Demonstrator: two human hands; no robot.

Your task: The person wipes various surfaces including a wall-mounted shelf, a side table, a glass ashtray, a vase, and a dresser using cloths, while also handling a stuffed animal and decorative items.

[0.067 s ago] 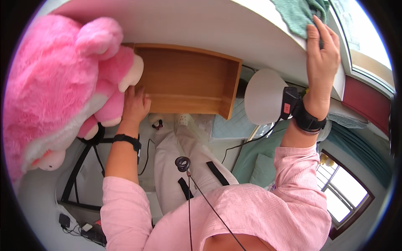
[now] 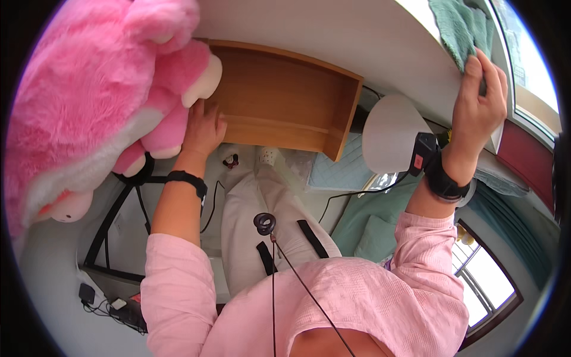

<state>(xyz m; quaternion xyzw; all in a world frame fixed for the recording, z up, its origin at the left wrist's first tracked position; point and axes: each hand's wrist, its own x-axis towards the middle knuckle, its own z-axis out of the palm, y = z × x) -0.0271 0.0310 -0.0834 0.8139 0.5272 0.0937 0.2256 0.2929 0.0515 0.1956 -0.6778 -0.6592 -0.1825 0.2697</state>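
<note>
My right hand (image 2: pixel 480 102) is closed on a green cloth (image 2: pixel 461 30), pinching its near end between thumb and fingers. The cloth lies bunched on the white window sill (image 2: pixel 419 13), beside the window frame. Lower at the left, my left hand (image 2: pixel 203 128) rests at the near left edge of an open wooden box-like shelf (image 2: pixel 270 89). Its fingers look slightly apart and hold nothing that I can see; the tips are partly hidden. Right beside it are the feet of a big pink plush toy (image 2: pixel 101 83), which fills the left side.
A rounded white panel (image 2: pixel 392 134) stands right of the shelf, with a black cable (image 2: pixel 357 191) running below it. A black-framed stand (image 2: pixel 110 238) is at the lower left. Green bedding (image 2: pixel 375 229) lies to the right. Black cords with a dark ring (image 2: pixel 265 224) hang before me.
My right hand has drawn back toward me along the sill, pulling the cloth with it. The whole view has shifted a little; my left hand stays by the shelf edge.
</note>
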